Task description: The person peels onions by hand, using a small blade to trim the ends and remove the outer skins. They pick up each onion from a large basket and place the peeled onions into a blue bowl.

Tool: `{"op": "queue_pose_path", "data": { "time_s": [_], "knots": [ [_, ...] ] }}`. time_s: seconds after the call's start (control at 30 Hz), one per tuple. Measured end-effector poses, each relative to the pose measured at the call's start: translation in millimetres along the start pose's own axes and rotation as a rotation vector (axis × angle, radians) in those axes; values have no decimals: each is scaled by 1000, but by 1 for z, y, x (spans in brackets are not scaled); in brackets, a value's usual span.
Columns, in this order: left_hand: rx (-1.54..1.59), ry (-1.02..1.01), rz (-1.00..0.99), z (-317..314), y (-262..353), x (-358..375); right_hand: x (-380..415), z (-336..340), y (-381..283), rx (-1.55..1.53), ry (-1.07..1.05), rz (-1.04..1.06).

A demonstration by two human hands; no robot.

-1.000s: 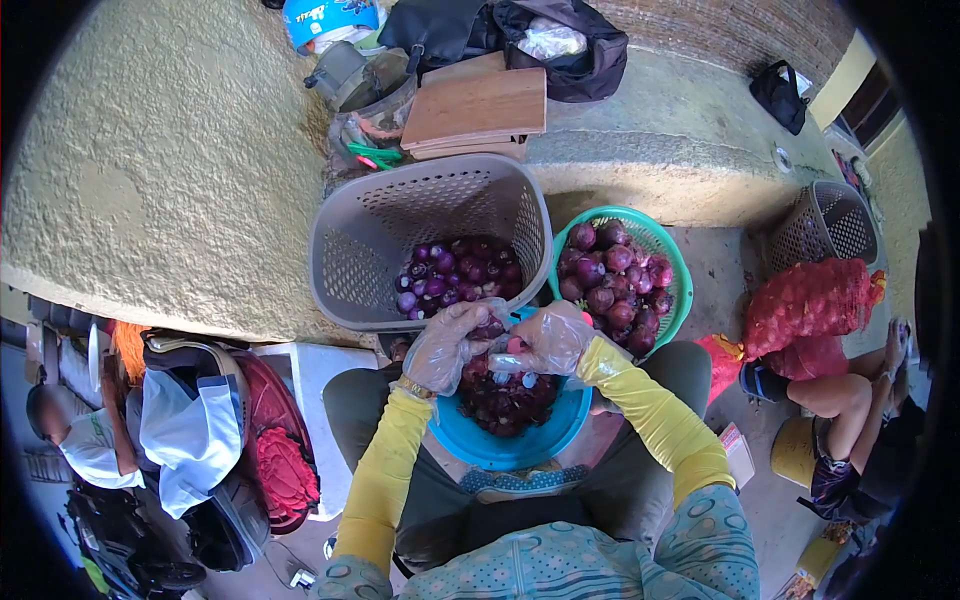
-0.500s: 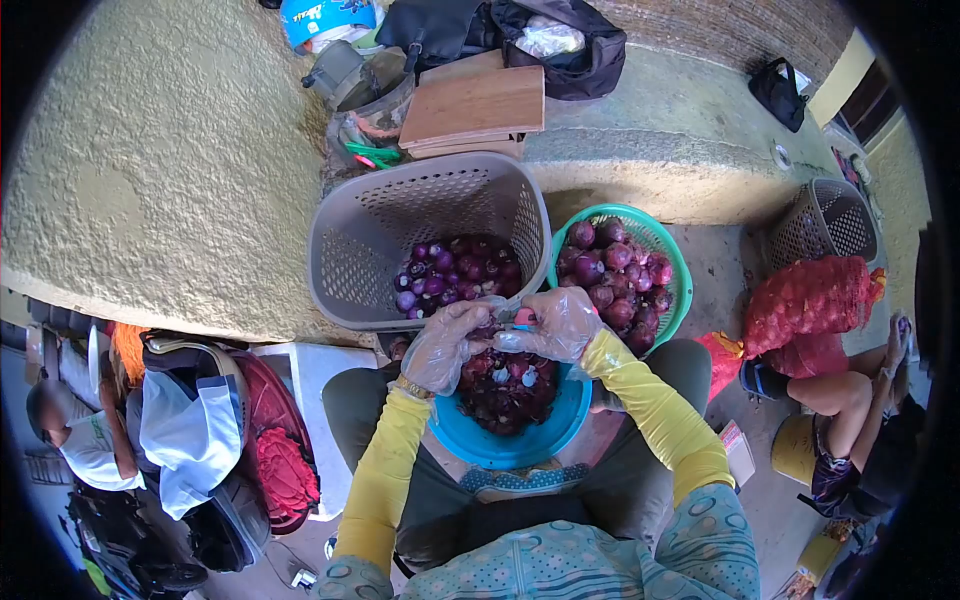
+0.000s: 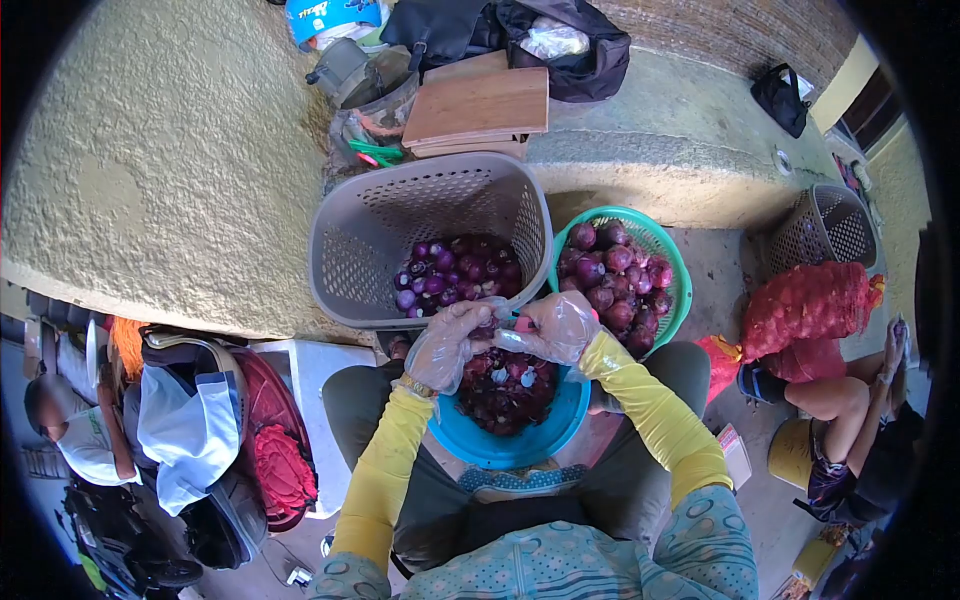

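Observation:
Both my hands wear clear plastic gloves and meet above a blue basin (image 3: 468,450) of onion skins (image 3: 505,400). My left hand (image 3: 445,345) is closed around a red onion (image 3: 487,328), mostly covered by the fingers. Close against it, my right hand (image 3: 558,328) grips a small tool (image 3: 522,323) with a reddish handle; its working end is hidden. Just beyond my hands, a grey perforated basket (image 3: 380,210) contains peeled purple onions (image 3: 450,270). To its right, a green colander (image 3: 683,285) is heaped with red onions (image 3: 618,270) with their skins on.
Red mesh sacks (image 3: 808,308) lie at the right, beside a seated person (image 3: 860,420). Another grey basket (image 3: 838,228) stands behind them. Wooden boards (image 3: 478,108) and black bags (image 3: 565,45) rest on the ledge ahead. Another person (image 3: 95,440) is at the far left.
My hands stay together over the basin, with the right hand turned slightly and less of the tool's reddish handle showing. The view has shifted a little.

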State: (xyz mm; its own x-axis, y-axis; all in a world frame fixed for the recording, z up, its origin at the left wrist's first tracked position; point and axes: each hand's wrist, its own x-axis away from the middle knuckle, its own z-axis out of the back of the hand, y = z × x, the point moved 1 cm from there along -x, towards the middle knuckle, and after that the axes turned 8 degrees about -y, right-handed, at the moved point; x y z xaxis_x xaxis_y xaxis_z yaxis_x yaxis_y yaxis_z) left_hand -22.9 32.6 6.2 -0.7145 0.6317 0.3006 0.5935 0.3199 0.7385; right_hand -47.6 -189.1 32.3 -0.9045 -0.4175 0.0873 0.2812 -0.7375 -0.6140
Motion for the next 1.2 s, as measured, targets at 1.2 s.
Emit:
{"op": "queue_pose_path", "data": {
  "time_s": [1.2],
  "knots": [
    [74, -16, -61, -1, -3, 1, 2, -3, -3, -70, 174, 14]
  ]
}}
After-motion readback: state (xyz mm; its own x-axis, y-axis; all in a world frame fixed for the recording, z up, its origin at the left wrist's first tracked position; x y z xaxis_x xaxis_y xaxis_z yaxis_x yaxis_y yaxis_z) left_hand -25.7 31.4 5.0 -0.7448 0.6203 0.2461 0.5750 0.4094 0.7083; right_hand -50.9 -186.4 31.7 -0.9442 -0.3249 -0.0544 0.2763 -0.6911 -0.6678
